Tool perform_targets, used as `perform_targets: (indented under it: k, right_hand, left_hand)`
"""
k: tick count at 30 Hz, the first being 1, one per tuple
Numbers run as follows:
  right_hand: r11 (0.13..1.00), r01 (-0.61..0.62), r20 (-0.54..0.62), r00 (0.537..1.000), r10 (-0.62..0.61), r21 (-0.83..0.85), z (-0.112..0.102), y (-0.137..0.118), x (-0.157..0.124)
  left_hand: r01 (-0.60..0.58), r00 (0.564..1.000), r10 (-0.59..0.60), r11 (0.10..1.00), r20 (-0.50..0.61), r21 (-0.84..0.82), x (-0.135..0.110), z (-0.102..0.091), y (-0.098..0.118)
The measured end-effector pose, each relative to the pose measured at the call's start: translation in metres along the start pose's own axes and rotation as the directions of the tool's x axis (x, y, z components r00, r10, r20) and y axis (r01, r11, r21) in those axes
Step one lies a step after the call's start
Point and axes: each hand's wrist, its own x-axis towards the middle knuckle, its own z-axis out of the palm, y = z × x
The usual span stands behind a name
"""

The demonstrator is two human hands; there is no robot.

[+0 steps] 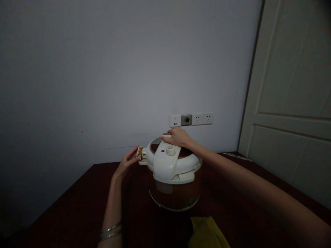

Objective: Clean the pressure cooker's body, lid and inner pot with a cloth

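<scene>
A brown and cream electric pressure cooker (173,179) stands on a dark wooden table (77,206). Its white lid has a wide handle with a small round knob (170,150). My left hand (128,161) reaches in from the left and its fingers pinch a small cream and brown part (140,153) at the lid's left side. Bangles sit on that wrist. My right hand (176,136) rests curled over the far end of the lid handle, gripping it.
A yellow cloth (207,233) lies on the table in front of the cooker. A row of wall sockets (191,119) sits on the grey wall just behind. A white door (292,103) stands at the right.
</scene>
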Motion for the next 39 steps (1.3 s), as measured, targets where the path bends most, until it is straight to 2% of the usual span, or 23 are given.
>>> perform_targets:
  k: [13, 39]
  right_hand:
    - [0.999, 0.050, -0.033, 0.998, -0.050, 0.002, 0.001, 0.003, 0.001]
    - [0.988, 0.147, -0.055, 0.988, -0.145, 0.052, 0.007, 0.010, 0.004]
  left_hand:
    - [-0.010, 1.000, 0.009, 0.999, 0.009, 0.031, 0.001, 0.002, 0.002]
    - [-0.045, 0.999, 0.044, 0.997, 0.023, 0.065, 0.004, -0.006, -0.007]
